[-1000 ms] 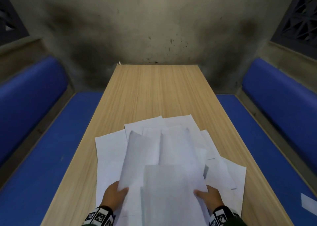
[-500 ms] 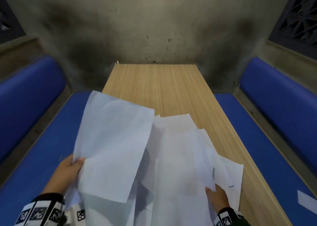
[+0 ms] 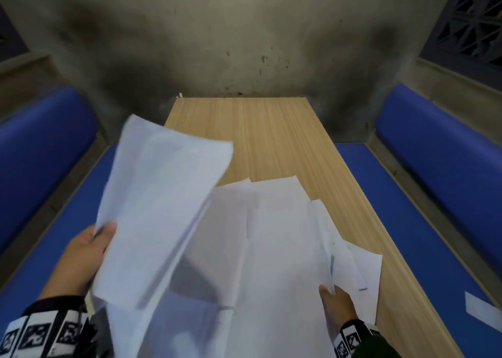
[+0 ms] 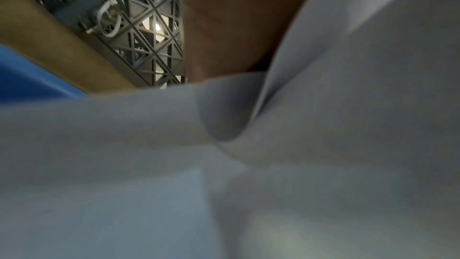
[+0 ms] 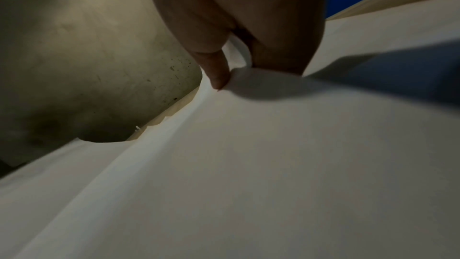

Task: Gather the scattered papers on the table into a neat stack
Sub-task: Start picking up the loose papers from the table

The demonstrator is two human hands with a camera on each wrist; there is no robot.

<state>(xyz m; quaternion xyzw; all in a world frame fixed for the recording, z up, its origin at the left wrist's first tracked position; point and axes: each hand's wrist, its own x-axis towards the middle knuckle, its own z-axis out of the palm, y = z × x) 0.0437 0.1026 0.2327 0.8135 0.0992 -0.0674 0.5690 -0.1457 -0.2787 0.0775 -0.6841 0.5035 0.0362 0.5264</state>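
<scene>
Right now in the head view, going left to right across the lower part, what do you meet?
Left hand → lifted white paper sheets → flat white paper pile → right hand → light wooden table edge → blue padded bench seat.

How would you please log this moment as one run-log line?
left hand: holds lifted sheets | right hand: pinches edge of paper pile | table: papers unstacked | stray paper on blue bench

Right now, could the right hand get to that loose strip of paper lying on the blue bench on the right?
Probably not yet. The right hand is pinching the papers on the table, so it is busy. The paper strip lies beyond the table's right edge with nothing over it; once the hand lets go, the way looks free.
</scene>
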